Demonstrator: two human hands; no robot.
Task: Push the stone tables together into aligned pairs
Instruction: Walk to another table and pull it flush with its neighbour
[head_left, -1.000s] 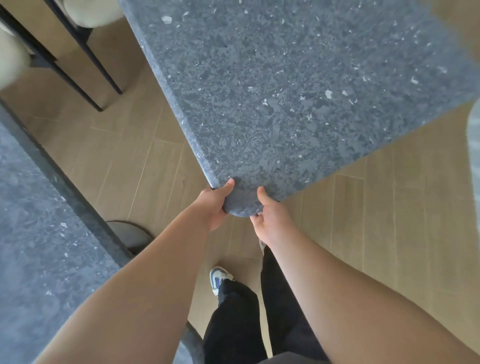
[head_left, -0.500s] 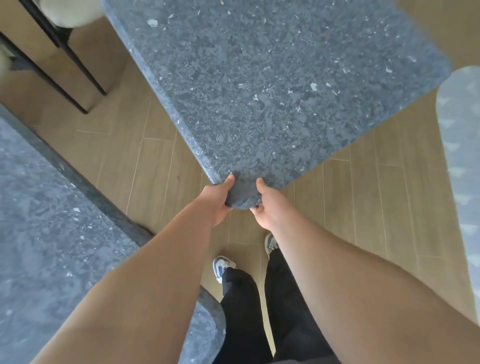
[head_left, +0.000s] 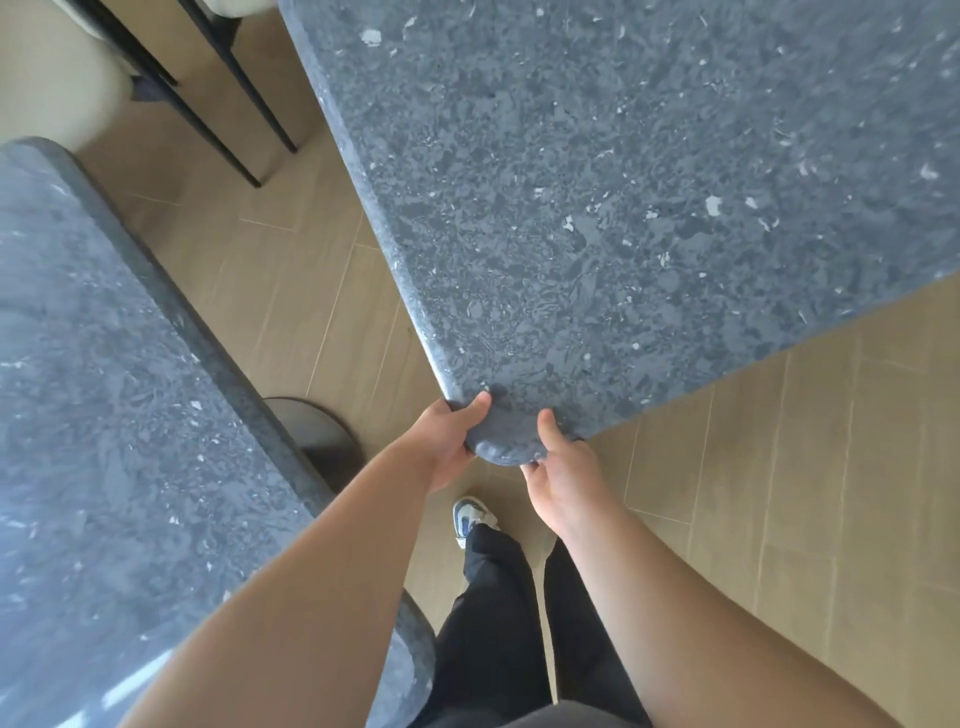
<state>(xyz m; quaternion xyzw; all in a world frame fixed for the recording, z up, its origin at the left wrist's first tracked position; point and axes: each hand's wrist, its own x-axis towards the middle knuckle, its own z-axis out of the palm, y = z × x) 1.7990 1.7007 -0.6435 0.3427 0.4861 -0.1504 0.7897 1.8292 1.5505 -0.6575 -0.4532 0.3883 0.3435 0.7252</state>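
Note:
A dark grey speckled stone table (head_left: 597, 197) fills the upper right, its rounded near corner pointing toward me. My left hand (head_left: 447, 441) grips that corner from the left, thumb on top. From the right, my right hand (head_left: 563, 473) grips the same corner, thumb on the top. A second stone table (head_left: 114, 389) of the same stone lies at the left. A wedge of wooden floor separates the two tables, and their facing edges are not parallel.
A round dark table base (head_left: 322, 436) shows on the floor under the left table's edge. Black chair legs (head_left: 228, 88) and cream chair seats (head_left: 57, 88) stand at the top left. My legs and one blue-white shoe (head_left: 470, 517) are below the held corner. Wooden floor (head_left: 779, 493) at right.
The view has shifted so the left table's far corner and the chair legs show more. The gap between the tables looks narrower. Both hands keep their grip on the corner.

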